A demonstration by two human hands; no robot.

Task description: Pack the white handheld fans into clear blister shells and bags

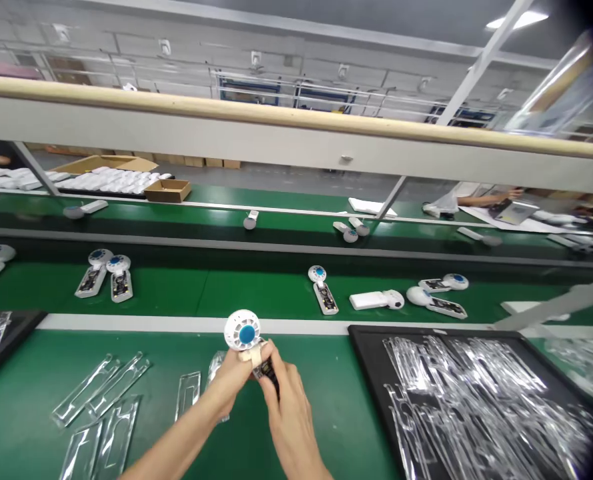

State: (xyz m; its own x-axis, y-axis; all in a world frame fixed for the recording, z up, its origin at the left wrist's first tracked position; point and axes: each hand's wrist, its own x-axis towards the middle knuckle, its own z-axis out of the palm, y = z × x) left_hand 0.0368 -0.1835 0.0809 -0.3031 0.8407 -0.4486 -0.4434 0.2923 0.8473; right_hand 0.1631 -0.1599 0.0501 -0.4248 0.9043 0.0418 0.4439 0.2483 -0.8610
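Note:
Both hands hold a white handheld fan (235,328) with a round slotted head, a blue centre and a dark circuit board showing in its handle. My left hand (229,379) is closed around its neck and handle from the left. My right hand (291,407) grips the handle from the right, thumb and fingers at the board. Much of the handle is hidden by the fingers. Just left of my left hand, a clear plastic cover (188,393) lies on the green bench (346,413). Another clear piece (216,365) is partly behind that hand.
Several clear covers (119,433) lie at left. A black tray (371,373) full of clear covers stands at right; another tray (26,327) is at far left. Beyond the white rail, the green conveyor (256,287) carries several fans. Another person's hand (513,194) shows at back right.

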